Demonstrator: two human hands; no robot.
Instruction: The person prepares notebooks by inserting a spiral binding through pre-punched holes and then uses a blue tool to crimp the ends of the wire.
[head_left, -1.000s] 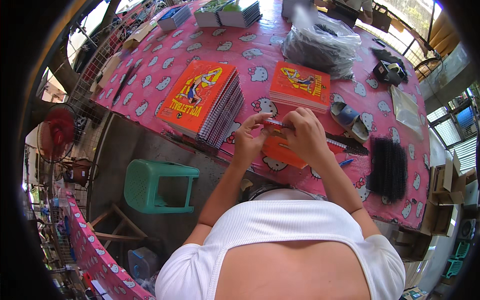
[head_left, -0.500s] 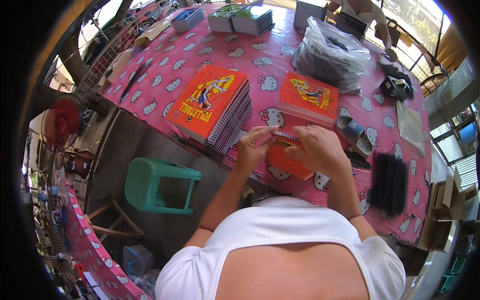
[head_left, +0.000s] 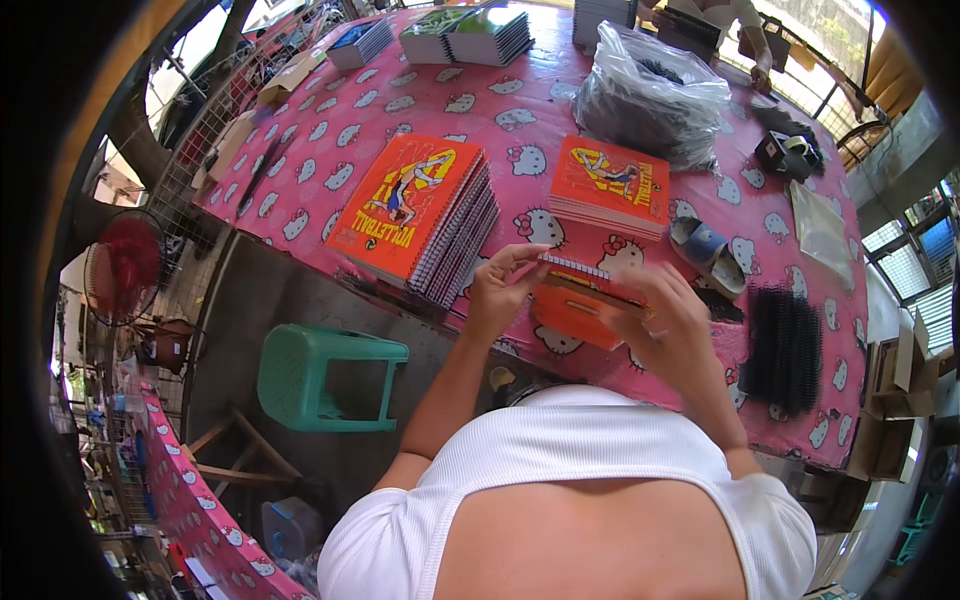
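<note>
An orange-covered notebook is tilted up at the table's near edge, with its bound edge and a row of coil loops facing up. At the left end of that edge, my left hand pinches the notebook between thumb and fingers. My right hand is by its right end, the fingers smeared by motion, so their grip is unclear. Beyond lies a short stack of orange notebooks. To the left rises a taller stack of coil-bound orange notebooks.
Right of my hands lie a blue-and-grey slipper and a bundle of black coils. A clear plastic bag of dark coils sits farther back. A green stool stands left. Across the pink table, a person's arm shows.
My right hand has moved rightward along the notebook's bound edge, uncovering more of the coil loops. My left hand keeps its pinch at the left end. The view has shifted slightly.
</note>
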